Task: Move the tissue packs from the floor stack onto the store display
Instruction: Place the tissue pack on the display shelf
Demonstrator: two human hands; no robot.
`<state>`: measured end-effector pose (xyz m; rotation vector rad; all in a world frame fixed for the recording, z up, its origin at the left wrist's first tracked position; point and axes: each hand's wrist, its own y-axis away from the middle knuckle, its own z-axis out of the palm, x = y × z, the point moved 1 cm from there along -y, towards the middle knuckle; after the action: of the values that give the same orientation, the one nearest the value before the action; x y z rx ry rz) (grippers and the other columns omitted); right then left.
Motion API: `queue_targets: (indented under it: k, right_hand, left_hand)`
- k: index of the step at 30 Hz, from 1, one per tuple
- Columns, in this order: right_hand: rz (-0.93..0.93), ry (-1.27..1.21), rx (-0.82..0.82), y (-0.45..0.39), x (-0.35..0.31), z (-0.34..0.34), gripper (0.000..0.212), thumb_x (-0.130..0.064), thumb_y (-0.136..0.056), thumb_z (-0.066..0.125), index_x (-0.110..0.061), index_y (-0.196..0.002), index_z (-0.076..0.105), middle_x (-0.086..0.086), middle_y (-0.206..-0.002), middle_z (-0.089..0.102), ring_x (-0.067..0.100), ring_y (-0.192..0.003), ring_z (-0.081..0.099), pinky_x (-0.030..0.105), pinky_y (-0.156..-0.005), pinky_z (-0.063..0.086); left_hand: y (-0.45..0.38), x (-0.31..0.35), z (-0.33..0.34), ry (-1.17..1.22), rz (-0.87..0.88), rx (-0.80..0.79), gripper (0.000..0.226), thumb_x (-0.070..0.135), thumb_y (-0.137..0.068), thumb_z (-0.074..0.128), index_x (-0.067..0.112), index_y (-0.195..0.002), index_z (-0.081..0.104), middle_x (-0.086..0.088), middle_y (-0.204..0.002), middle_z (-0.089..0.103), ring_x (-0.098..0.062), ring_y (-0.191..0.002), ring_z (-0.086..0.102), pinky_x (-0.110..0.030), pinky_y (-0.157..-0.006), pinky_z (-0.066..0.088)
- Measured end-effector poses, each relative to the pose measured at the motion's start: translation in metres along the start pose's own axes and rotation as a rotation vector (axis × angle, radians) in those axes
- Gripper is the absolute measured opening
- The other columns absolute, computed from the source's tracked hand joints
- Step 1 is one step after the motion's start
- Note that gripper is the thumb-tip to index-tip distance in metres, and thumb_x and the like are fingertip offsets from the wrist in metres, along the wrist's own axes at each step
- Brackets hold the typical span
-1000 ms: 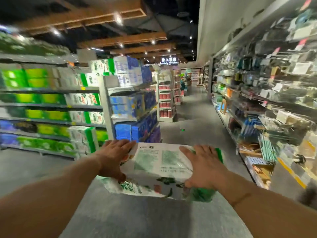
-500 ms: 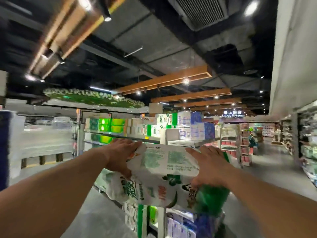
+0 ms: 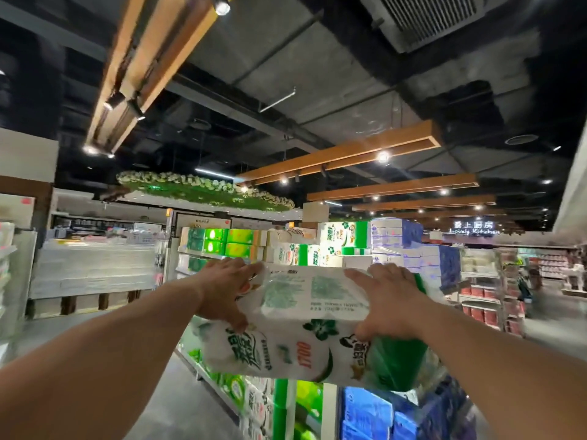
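Both arms stretched forward, holding up one large tissue pack (image 3: 305,325) in front of the store display (image 3: 317,404). Left hand (image 3: 222,290) clamped on the pack's left end, fingers spread over the top and thumb curled underneath. Right hand (image 3: 387,300) gripping the right end the same way, fingers flat along the top and thumb hooked below by the green corner. Pack white with green print, tilted slightly, carried at about the level of the display's top.

Display shelves below and behind: green and white packs (image 3: 336,242) stacked on the top tier, blue packs (image 3: 397,236) to their right, more green and blue packs on the lower tiers.

Far left, a long white pallet stack (image 3: 95,271). Grey floor (image 3: 178,385) on the left of the display. Dark ceiling (image 3: 286,74) overhead with wooden light beams (image 3: 343,154), a vent, and a hanging green garland (image 3: 203,188). Blurred shelves far right.
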<state>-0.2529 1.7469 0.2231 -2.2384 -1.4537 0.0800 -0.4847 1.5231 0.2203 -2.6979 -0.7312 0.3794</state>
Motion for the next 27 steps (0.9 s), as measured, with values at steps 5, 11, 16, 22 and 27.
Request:
queue_targets:
  k: [5, 11, 16, 22, 27]
  right_hand:
    - [0.031, -0.026, 0.02, -0.128, -0.005, 0.047, 0.119, -0.068, -0.063, 0.072, -0.045, -0.156, 0.002, 0.007, -0.152, 0.028, 0.029, -0.141, 0.021, 0.05, -0.12, 0.014]
    - [0.018, -0.007, 0.03, -0.27, -0.008, 0.102, 0.114, -0.07, -0.064, 0.071, -0.044, -0.155, 0.007, 0.009, -0.148, 0.032, 0.031, -0.138, 0.023, 0.049, -0.118, 0.016]
    - [0.006, 0.052, 0.083, -0.388, -0.012, 0.163, 0.116, -0.069, -0.07, 0.073, -0.039, -0.158, 0.004, 0.01, -0.154, 0.024, 0.031, -0.141, 0.016, 0.045, -0.118, 0.009]
    - [0.0, 0.131, 0.148, -0.56, -0.003, 0.223, 0.117, -0.08, -0.068, 0.064, -0.04, -0.157, 0.0, 0.009, -0.15, 0.027, 0.03, -0.139, 0.022, 0.048, -0.12, 0.013]
    - [-0.011, 0.184, 0.186, -0.696, -0.023, 0.272, 0.118, -0.081, -0.066, 0.065, -0.041, -0.155, -0.001, 0.012, -0.154, 0.025, 0.033, -0.141, 0.021, 0.051, -0.12, 0.013]
  left_hand:
    - [-0.106, -0.079, 0.042, 0.003, 0.006, 0.024, 0.128, 0.059, -0.066, 0.086, 0.033, -0.161, 0.004, 0.0, -0.156, 0.033, -0.028, -0.143, 0.03, -0.046, -0.121, 0.016]
    - [-0.223, -0.165, 0.11, -0.006, 0.023, 0.059, 0.126, 0.067, -0.065, 0.081, 0.034, -0.16, 0.004, 0.0, -0.147, 0.039, -0.026, -0.136, 0.035, -0.045, -0.119, 0.022]
    - [-0.321, -0.237, 0.172, -0.071, 0.043, 0.155, 0.124, 0.071, -0.066, 0.077, 0.041, -0.158, -0.001, -0.001, -0.148, 0.038, -0.027, -0.138, 0.033, -0.047, -0.118, 0.02]
    - [-0.459, -0.328, 0.228, -0.022, 0.026, 0.21, 0.122, 0.075, -0.066, 0.074, 0.045, -0.158, -0.001, 0.0, -0.15, 0.035, -0.025, -0.14, 0.027, -0.05, -0.122, 0.014]
    - [-0.562, -0.419, 0.28, -0.084, 0.024, 0.251, 0.123, 0.081, -0.066, 0.067, 0.041, -0.158, -0.004, -0.003, -0.14, 0.038, -0.024, -0.129, 0.034, -0.046, -0.114, 0.023]
